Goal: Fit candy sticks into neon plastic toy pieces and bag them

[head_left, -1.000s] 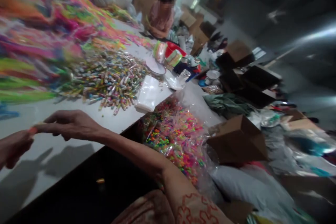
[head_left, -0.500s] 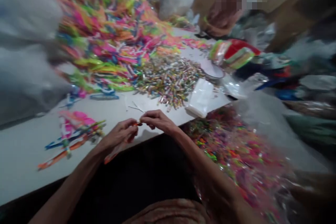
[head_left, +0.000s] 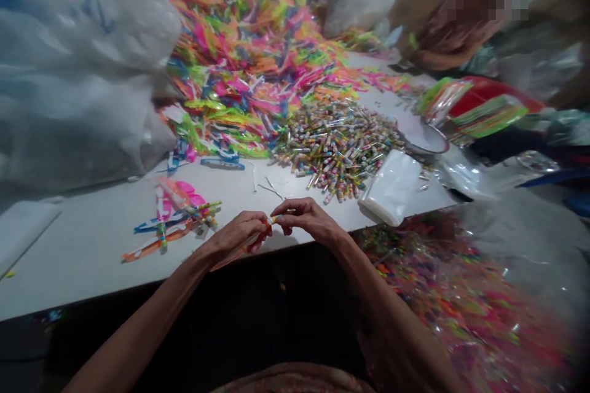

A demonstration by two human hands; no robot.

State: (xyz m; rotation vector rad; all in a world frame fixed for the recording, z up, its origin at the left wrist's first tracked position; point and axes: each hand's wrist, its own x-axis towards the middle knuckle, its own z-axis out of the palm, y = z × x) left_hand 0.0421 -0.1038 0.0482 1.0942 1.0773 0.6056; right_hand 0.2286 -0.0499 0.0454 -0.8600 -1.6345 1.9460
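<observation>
Close to the table's front edge, my left hand [head_left: 242, 233] pinches an orange plastic strip [head_left: 230, 258] that trails below the palm. My right hand [head_left: 308, 220] meets it and grips a small yellow-and-white tube [head_left: 273, 220] between thumb and fingers. The tube's left end touches the orange piece at my left fingertips; how they join is hidden. Left of my hands lies a small group of pink, blue and orange strips [head_left: 173, 218] with printed tubes among them. Beyond my right hand spreads a pile of small printed tubes [head_left: 341, 147].
A tall heap of bright plastic strips [head_left: 239, 61] covers the back of the white table [head_left: 92, 258]. Translucent sacks [head_left: 83, 80] stand left. Clear bags [head_left: 394, 187] and a shallow dish [head_left: 426, 138] lie right. A large bag of colourful pieces [head_left: 461, 295] sits below; another person [head_left: 454, 37] is behind.
The view has swung left, so everything sits further right in the picture. My hands stay together, and the yellow-and-white tube between them shows more clearly.
</observation>
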